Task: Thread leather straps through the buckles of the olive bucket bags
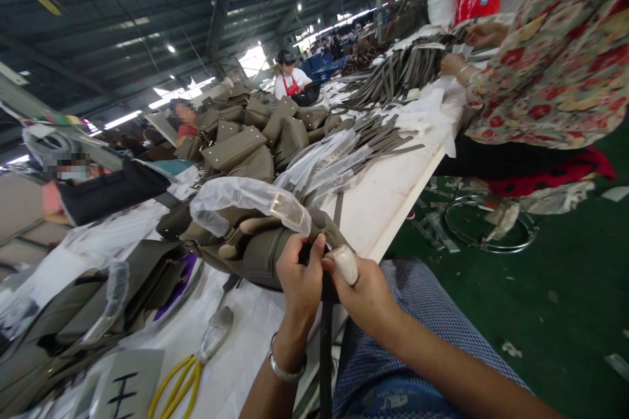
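A grey-green leather handbag lies at the near edge of the white worktable, its top wrapped in clear plastic film. My left hand, with a silver bangle at the wrist, is closed on the bag's end, thumb up against it. My right hand is closed right beside it, pinching at the same spot; one finger wears a white cover. A dark strap hangs down from between the two hands over my lap.
A heap of matching bags and several strap pieces covers the table's middle and far end. Yellow-handled scissors lie near left. A person in a floral top works at right; other people sit at the left and far end. Green floor lies right.
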Action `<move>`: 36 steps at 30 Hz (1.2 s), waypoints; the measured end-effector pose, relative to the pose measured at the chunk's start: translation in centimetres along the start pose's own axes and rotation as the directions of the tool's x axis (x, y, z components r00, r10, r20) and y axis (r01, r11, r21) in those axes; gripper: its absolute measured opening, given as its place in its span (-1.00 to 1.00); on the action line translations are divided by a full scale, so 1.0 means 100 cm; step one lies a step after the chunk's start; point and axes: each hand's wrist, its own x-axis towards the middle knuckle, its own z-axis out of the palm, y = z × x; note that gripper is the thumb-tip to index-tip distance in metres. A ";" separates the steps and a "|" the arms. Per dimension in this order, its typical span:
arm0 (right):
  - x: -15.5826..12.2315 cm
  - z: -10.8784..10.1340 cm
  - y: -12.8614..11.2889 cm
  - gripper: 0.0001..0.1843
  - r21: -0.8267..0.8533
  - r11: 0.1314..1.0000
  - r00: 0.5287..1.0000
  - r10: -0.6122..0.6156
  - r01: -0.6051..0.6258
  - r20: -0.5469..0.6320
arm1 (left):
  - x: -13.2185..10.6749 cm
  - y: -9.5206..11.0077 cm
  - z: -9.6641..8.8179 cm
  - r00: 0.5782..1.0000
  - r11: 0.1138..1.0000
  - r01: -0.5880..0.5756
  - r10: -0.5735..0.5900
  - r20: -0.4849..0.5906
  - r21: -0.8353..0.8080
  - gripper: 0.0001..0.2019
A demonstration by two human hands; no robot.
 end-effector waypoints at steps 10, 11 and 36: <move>-0.001 -0.032 0.004 -0.72 -0.111 0.991 0.996 -0.078 0.072 -0.053 | 0.012 -0.003 -0.005 0.987 0.968 0.121 -0.095 0.126 -0.219 -0.68; -0.002 -0.034 0.004 -0.75 -0.156 0.983 0.987 -0.119 0.102 -0.105 | 0.012 -0.002 -0.004 0.988 0.966 0.122 -0.096 0.123 -0.227 -0.69; 0.028 -0.031 0.023 -0.73 -0.164 0.984 0.997 -0.069 0.073 0.027 | 0.010 0.003 -0.019 0.942 0.989 0.117 -0.079 0.327 -0.096 -0.79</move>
